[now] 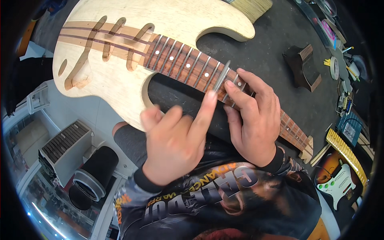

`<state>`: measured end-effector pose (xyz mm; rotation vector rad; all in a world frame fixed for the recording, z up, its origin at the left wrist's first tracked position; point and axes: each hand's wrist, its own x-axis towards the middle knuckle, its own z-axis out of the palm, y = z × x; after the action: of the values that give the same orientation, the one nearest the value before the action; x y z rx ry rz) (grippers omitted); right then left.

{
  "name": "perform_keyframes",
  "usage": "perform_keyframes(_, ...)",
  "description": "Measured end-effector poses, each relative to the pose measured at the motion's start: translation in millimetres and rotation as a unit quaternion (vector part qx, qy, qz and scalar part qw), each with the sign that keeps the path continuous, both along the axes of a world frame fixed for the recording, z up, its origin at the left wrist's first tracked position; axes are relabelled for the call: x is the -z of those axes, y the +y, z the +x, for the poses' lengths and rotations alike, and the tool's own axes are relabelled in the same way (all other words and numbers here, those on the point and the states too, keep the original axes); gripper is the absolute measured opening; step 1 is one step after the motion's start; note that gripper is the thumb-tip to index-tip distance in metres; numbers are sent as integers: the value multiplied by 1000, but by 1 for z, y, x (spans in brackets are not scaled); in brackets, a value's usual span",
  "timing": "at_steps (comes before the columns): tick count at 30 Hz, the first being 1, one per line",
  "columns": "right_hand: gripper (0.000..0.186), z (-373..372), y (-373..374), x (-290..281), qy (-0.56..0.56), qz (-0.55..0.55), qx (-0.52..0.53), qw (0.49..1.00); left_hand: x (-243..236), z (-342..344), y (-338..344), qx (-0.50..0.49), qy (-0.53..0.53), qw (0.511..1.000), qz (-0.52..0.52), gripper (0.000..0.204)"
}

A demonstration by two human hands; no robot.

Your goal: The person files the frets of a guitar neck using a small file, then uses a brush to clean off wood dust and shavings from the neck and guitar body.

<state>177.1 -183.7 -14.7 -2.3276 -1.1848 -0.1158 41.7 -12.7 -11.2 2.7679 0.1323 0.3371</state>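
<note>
An unfinished electric guitar with a pale wood body lies at an angle across the bench. Its dark wooden neck runs down to the right, with metal frets and white dot inlays. A narrow grey metal strip-like tool lies across the fretboard, along a fret. My left hand touches the tool's near end with its outstretched index fingertip; its thumb and other fingers are blurred. My right hand is wrapped over the neck, thumb at the near edge, fingers across the fretboard, index fingertip beside the tool.
A dark curved wooden block stands on the black bench. A brush lies at the top. Tape and small tools line the right edge, above another guitar with a white pickguard. A black bin stands lower left.
</note>
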Motion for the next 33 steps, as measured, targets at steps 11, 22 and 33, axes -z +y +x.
perform_keyframes(11,67,1,-1,-1,-7,-8,8,1000,-1,-57,0,-3,-4,1000,-22,70)
perform_keyframes(22,70,-1,2,-2,-8,0,2,1000,-4,-17,1,6,5,1000,13,69)
perform_keyframes(33,69,2,-1,-1,-5,0,0,1000,-5,-2,4,12,24,1000,13,68)
